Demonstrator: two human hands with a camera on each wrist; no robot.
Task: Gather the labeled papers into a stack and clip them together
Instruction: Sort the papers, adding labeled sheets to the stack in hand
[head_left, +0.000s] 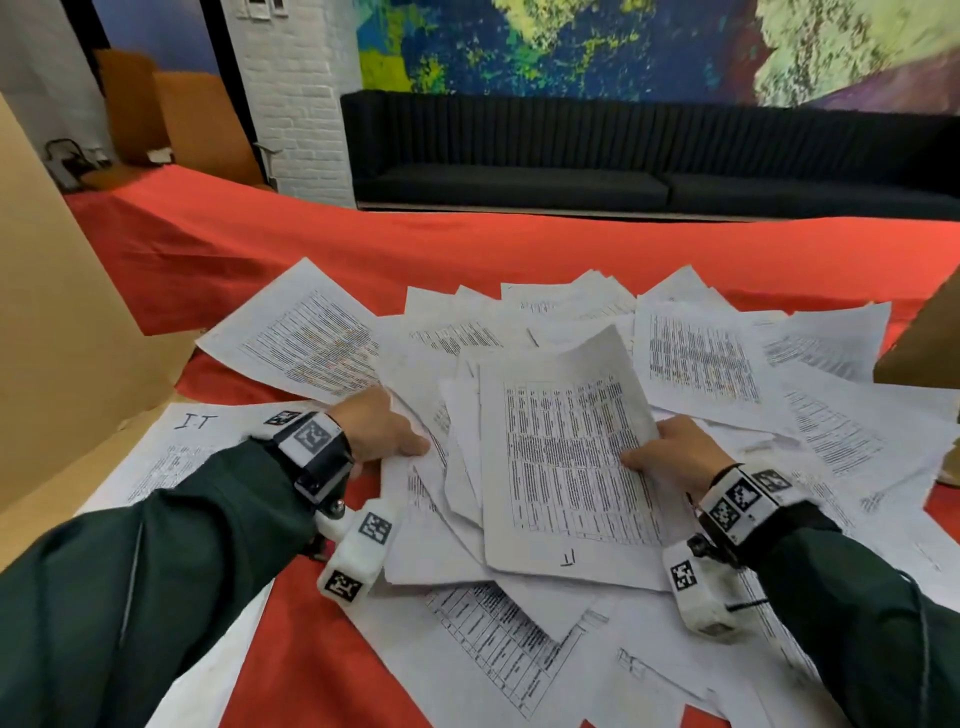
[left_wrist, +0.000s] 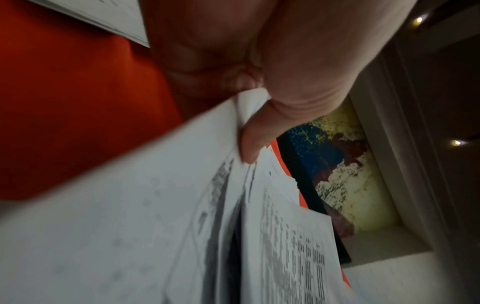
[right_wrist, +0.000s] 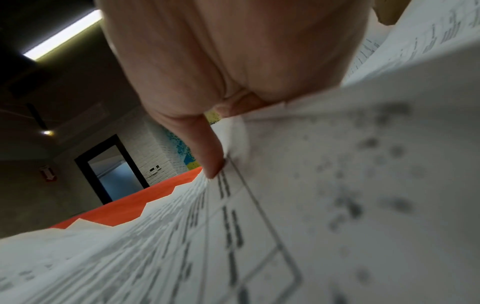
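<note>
A loose bundle of printed sheets (head_left: 566, 467), the top one hand-marked near its lower edge, is held up between both hands over the red tablecloth (head_left: 363, 249). My left hand (head_left: 382, 431) pinches the bundle's left edge, thumb on top; the left wrist view shows the thumb (left_wrist: 253, 139) pressed on the paper edges (left_wrist: 207, 205). My right hand (head_left: 670, 454) pinches the right edge, and its thumb (right_wrist: 207, 150) lies on the top sheet (right_wrist: 311, 205). Another sheet marked "IT" (head_left: 171, 452) lies flat at the left. No clip shows.
Many more printed sheets (head_left: 701, 358) are scattered over the table, behind, right of and under the bundle. Brown cardboard (head_left: 57, 338) stands at the left, another piece (head_left: 924, 348) at the right edge. A black sofa (head_left: 623, 161) lines the far wall.
</note>
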